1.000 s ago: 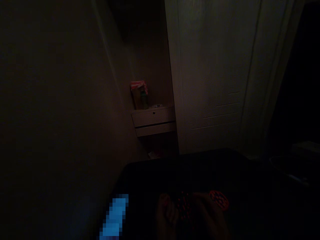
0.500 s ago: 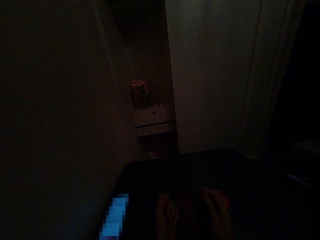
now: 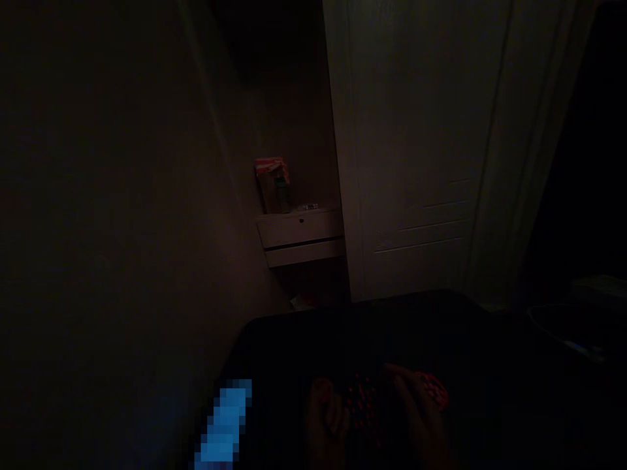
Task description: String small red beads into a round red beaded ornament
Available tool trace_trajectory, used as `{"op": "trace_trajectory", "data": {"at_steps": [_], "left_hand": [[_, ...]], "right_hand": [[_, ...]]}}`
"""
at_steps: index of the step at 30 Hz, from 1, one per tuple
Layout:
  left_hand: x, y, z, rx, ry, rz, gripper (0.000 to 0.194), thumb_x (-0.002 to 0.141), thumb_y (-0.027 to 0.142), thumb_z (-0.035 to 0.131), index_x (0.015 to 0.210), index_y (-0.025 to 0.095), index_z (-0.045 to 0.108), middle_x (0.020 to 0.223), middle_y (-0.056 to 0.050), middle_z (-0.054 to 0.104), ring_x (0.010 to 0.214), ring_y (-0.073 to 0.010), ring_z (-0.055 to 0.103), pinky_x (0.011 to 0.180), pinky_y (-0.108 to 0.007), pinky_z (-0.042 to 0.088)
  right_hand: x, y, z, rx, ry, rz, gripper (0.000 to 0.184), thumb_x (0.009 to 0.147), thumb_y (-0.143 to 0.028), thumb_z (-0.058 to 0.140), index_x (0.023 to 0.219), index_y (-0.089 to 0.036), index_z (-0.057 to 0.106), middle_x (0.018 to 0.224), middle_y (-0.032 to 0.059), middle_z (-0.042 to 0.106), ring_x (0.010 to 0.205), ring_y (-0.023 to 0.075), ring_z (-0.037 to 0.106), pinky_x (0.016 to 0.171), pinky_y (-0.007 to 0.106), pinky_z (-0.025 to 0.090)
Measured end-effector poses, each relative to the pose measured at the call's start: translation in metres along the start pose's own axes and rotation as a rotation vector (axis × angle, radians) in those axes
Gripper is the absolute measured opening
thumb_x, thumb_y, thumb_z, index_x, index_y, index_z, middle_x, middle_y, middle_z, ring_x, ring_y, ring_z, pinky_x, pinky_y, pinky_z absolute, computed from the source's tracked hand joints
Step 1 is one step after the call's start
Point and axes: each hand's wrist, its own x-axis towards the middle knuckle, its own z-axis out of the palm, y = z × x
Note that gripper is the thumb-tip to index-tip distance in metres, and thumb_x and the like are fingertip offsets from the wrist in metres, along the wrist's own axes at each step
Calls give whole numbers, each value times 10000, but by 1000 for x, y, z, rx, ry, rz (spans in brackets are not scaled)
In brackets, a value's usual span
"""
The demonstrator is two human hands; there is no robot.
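The room is very dark. My left hand (image 3: 327, 414) and my right hand (image 3: 416, 411) are low in the head view, over a dark surface (image 3: 372, 326). Between them lies a dark item with red dots (image 3: 361, 399), and both hands seem to curl around it. A red spotted piece (image 3: 435, 389) shows just past my right hand's fingers. I cannot make out what the item is.
A glowing blue pixelated strip (image 3: 224, 424) sits left of my left hand. A small wall-mounted drawer shelf (image 3: 301, 236) carries a red-topped box (image 3: 270, 183) and a bottle. A pale door (image 3: 421, 150) stands behind, a wall on the left.
My right hand has slid forward over the red spotted piece, covering more of it. My left hand has hardly moved.
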Motion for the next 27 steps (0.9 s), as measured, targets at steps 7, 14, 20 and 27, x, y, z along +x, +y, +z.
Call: {"op": "trace_trajectory", "data": {"at_steps": [7,14,20,27], "left_hand": [[-2,1,1,6,100,3,294,672,310,824,745,206,560,549,72,491,398,-54,397,400,-184,280],[-3,2,4,-7,-27,-17,414,593,356,870,626,201,487,438,114,341,359,-28,276,391,-180,211],[-3,2,6,1,-3,-18,489,562,363,882,586,207,419,430,116,323,363,-24,253,396,-182,204],[-4,2,4,13,49,-15,328,664,315,828,669,209,518,470,110,349,379,-48,323,422,-188,280]], "right_hand": [[-1,-1,-3,-33,5,-92,392,854,-606,615,927,-246,753,981,79,775,959,285,717,852,355,598],[-2,0,1,-66,-81,-77,304,884,-508,604,950,-242,736,991,65,761,974,268,707,912,346,577],[-2,1,5,-60,-86,-138,308,883,-519,617,948,-249,748,988,70,768,969,273,717,865,334,600],[-3,0,6,-66,-126,-127,332,896,-544,592,927,-249,741,964,65,762,943,257,718,851,298,594]]}}
